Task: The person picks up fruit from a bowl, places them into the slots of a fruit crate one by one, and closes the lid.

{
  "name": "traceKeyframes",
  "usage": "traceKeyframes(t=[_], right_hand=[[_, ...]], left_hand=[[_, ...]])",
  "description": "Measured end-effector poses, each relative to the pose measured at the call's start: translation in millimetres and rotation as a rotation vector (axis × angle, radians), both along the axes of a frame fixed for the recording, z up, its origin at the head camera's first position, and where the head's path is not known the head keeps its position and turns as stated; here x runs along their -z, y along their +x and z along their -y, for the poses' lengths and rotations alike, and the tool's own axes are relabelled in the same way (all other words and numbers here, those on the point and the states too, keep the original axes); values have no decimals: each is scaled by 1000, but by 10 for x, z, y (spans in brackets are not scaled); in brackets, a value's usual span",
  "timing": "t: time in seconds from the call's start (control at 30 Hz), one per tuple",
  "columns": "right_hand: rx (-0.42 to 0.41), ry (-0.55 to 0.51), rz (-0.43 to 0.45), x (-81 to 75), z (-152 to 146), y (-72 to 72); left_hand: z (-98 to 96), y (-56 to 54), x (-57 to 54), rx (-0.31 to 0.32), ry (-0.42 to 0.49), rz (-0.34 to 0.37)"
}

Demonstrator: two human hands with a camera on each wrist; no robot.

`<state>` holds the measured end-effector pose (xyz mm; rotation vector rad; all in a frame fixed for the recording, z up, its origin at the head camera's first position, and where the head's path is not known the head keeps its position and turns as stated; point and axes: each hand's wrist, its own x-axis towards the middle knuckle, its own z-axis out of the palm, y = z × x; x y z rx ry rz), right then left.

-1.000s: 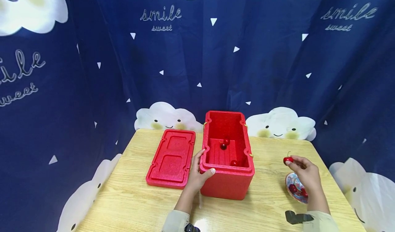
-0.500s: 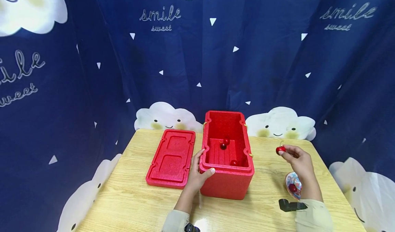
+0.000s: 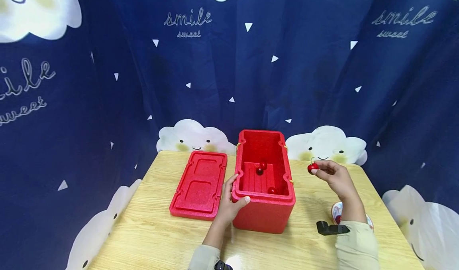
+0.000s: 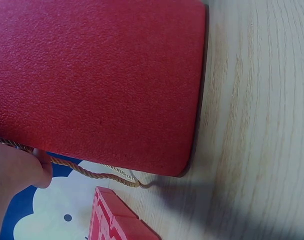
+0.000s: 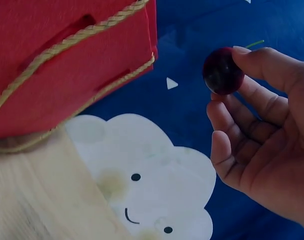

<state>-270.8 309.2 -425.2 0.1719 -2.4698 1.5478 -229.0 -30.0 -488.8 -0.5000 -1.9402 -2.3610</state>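
Observation:
A red foam box stands lidless on the table, with several cherries on its floor. My left hand holds its near left corner, thumb on the front face and fingers along the left side. In the left wrist view that hand shows beside the cord. My right hand pinches a cherry with a green stem between thumb and fingers, raised over the table to the right of the box. In the right wrist view the cherry looks dark and shiny.
The red lid lies flat to the left of the box. A small patterned dish with a cherry in it is partly hidden under my right forearm. Twisted cord runs along the box's side. A blue curtain hangs behind the table.
My right hand has carried the cherry left and away from me, from over the dish toward the box. The left hand stays on the box corner.

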Motion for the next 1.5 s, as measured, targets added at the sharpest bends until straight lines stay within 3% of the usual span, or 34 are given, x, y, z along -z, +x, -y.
traceKeyframes(t=[0.4,0.9,1.27,1.5], right_hand=[[-108,63,50,-157,183,-148],[-232,-58,74,-319,431,-249],[-294,-57,55,-396,625,-402],[-335,-70,148,-473,725,-452]], left_hand=[[2,-2,-7,-20,-40,-1],[2,-3,21,-27,-34,6],[3,6,0,-24,-28,8],[1,13,-5,-18,-22,18]])
